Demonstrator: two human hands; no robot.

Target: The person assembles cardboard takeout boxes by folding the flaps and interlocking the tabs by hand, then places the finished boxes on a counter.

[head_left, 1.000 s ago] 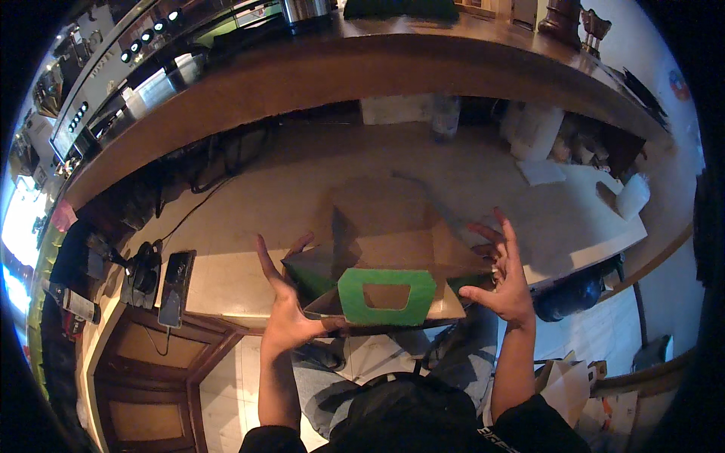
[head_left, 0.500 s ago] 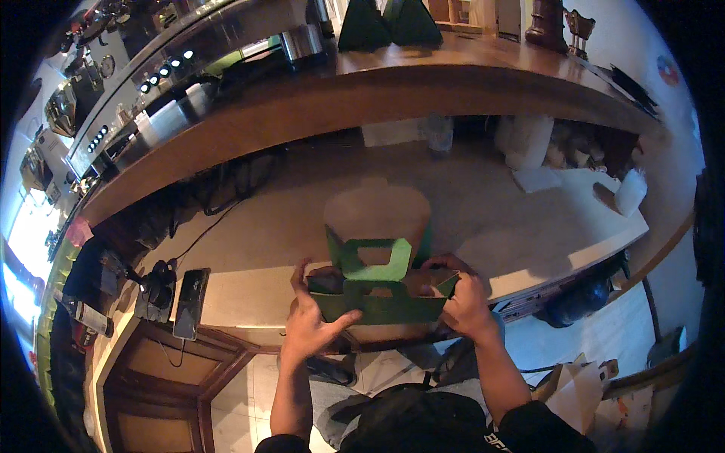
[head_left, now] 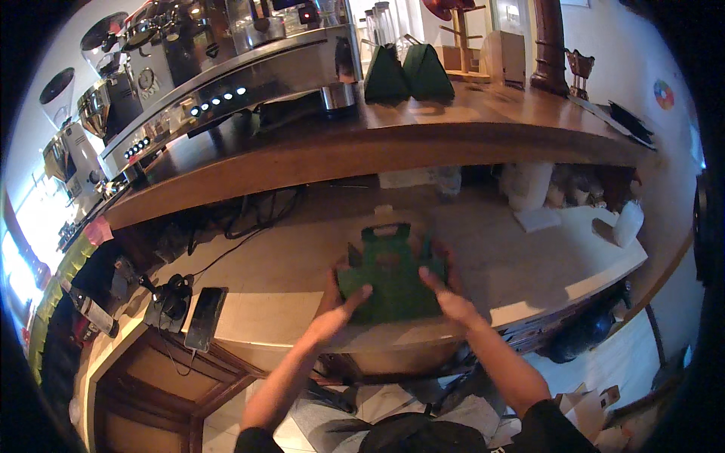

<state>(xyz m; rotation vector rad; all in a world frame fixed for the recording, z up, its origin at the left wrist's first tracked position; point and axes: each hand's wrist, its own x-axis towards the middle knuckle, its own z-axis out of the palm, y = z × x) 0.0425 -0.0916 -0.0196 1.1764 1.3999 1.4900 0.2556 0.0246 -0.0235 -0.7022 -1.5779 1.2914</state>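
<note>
The green carton (head_left: 394, 293) is right of the phone (head_left: 203, 323). The fingers of the left hand (head_left: 334, 315) and right hand (head_left: 454, 303) clamp its sides; uneven squeezing could buckle it.

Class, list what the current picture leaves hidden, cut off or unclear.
In the head view:
Green box: inside hidden by its own front.
Left hand, right hand: blurred, some fingertips behind the box.
Coffee machine: top cut off by the upper edge.
Clear container: top hidden by the raised counter.
</note>
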